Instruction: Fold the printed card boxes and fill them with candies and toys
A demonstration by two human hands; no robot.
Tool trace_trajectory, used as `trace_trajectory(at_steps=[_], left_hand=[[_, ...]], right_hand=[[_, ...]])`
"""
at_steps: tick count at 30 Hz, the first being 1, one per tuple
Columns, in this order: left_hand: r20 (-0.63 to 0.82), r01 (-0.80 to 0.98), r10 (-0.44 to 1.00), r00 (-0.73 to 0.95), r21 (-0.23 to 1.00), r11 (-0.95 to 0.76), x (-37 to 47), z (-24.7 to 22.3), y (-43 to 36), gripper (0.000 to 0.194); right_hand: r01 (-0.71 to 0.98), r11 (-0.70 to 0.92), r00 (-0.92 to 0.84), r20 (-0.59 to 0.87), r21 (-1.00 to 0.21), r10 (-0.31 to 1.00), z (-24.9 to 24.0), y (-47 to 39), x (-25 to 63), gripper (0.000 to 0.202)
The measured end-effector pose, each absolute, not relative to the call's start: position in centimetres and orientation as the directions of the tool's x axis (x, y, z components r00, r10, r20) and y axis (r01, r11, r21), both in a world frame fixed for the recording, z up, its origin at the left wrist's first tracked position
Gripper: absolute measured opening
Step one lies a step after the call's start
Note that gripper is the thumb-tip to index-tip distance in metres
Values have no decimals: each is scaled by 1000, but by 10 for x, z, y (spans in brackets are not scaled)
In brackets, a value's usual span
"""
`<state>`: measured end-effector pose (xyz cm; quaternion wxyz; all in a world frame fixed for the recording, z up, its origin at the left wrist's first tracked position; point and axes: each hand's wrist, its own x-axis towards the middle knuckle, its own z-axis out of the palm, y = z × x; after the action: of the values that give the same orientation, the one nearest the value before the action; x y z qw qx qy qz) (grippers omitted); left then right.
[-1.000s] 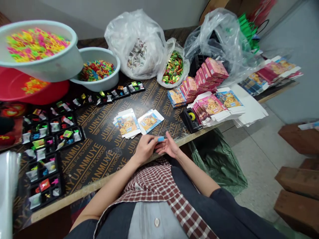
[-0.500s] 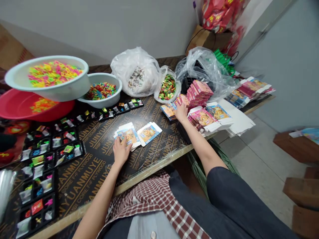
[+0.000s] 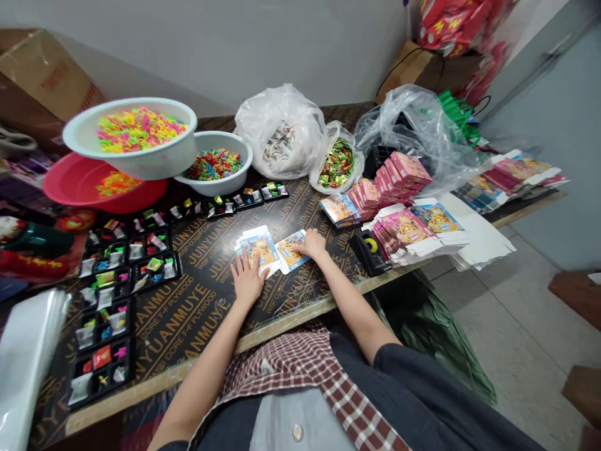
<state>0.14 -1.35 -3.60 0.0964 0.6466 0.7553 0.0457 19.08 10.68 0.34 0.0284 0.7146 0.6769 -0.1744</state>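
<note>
My left hand point(image 3: 248, 283) lies flat with fingers spread, its fingertips on a small pile of flat, unfolded cartons point(image 3: 263, 245) printed blue and yellow. Just right of that pile is a single flat carton point(image 3: 290, 258) of the same print. My right hand point(image 3: 314, 244) has its fingers bent around the right end of this carton, thumb on the printed face; the fingertips underneath are partly hidden. Farther right stand folded blue boxes point(image 3: 339, 210) beside stacked pink boxes point(image 3: 392, 178).
A black tape dispenser point(image 3: 370, 254) sits near the table edge beside flat pink cartons point(image 3: 399, 228). Black compartment trays point(image 3: 154, 272) with small toys line the left. Behind are a white basin point(image 3: 136, 160), a smaller basin point(image 3: 220, 186), a red basin point(image 3: 75, 188) and plastic bags point(image 3: 282, 103).
My right hand has moved left from the folded boxes to the single flat carton. My left hand stays at the carton pile, its fingers spread wider. The camera view has shifted left.
</note>
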Motion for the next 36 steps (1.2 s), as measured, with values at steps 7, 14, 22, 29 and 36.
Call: trace_trajectory(at_steps=[7, 14, 22, 29, 36], left_hand=[[-76, 945, 982, -175, 268, 190, 4, -39, -12, 58], [-128, 556, 987, -99, 815, 162, 2, 1, -8, 66], [-166, -275, 815, 555, 888, 368, 30, 32, -48, 74], [-281, -403, 911, 302, 828, 389, 28, 17, -66, 59], [-292, -474, 923, 252, 794, 381, 13, 17, -67, 68]], right_hand=[[947, -209, 159, -209, -245, 965, 23, 99, 215, 55], [836, 379, -297, 254, -397, 921, 79, 61, 255, 14], [231, 802, -798, 364, -551, 481, 83, 14, 221, 17], [780, 420, -296, 318, -463, 901, 59, 127, 253, 35], [893, 138, -38, 233, -429, 972, 27, 185, 295, 27]])
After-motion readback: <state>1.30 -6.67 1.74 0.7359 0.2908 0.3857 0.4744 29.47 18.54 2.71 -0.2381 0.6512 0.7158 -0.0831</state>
